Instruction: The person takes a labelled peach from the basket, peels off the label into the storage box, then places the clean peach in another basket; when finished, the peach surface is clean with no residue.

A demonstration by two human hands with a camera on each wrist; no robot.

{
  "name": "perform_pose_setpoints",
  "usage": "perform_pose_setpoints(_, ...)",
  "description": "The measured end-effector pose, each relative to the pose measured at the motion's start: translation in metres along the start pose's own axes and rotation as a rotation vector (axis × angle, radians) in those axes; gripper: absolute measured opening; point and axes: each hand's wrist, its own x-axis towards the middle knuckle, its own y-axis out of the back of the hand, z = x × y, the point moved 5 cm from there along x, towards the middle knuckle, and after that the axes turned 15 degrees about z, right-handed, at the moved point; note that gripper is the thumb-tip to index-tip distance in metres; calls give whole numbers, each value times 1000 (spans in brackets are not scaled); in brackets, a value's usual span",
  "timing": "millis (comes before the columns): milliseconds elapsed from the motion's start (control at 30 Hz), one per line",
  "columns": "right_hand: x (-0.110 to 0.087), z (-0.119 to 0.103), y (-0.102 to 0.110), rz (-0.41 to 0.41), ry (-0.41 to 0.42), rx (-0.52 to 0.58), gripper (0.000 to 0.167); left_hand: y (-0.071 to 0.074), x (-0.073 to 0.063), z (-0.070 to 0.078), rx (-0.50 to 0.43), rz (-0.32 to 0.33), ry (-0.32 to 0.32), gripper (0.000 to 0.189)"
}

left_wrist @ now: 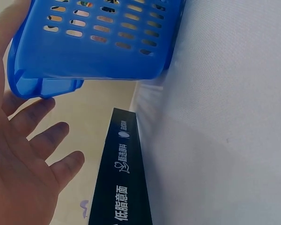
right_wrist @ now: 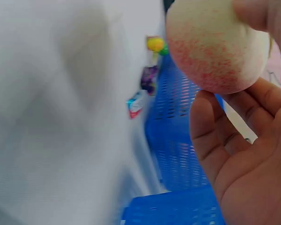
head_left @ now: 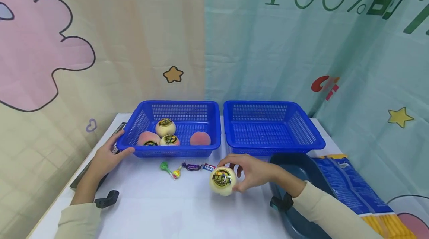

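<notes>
My right hand (head_left: 251, 172) holds a pale peach (head_left: 222, 182) with a pink blush and a dark round label above the white table. In the right wrist view its thumb and fingers sit around the peach (right_wrist: 215, 47). At the front left corner of the left blue basket (head_left: 171, 152), my left hand (head_left: 108, 157) rests with the thumb along the rim. Its other fingers lie loosely spread outside the basket wall (left_wrist: 98, 61). Inside that basket are several peaches, among them a pink one (head_left: 200, 139) on the right and a pale labelled one (head_left: 165, 127).
A second blue basket (head_left: 275, 147) stands beside the first. Lollipops (head_left: 164, 166) and wrapped sweets (head_left: 192, 167) lie in front of the left basket. A dark tray (head_left: 305, 228) and a blue-yellow bag (head_left: 348, 187) are on the right. A black box (left_wrist: 119, 173) lies along the left edge.
</notes>
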Motion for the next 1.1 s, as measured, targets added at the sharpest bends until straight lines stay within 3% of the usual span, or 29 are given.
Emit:
perform_pose_setpoints(367, -3, 27, -13, -124, -97, 3, 62, 1, -3, 1, -10, 34, -32, 84)
perform_pose_setpoints(633, -5, 32, -15, -154, -174, -36, 59, 2, -2, 1, -16, 13, -22, 85)
perform_pose_setpoints(800, -9, 33, -15, -175, -246, -43, 62, 1, -4, 2, -67, -7, -37, 85)
perform_pose_setpoints(967, -8, 28, -17, -160, -236, -34, 56, 1, -3, -1, -113, 2, -56, 86)
perform_pose_setpoints(1100, -4, 26, -19, -146, -211, -55, 53, 3, -2, 0, -77, 73, -111, 89)
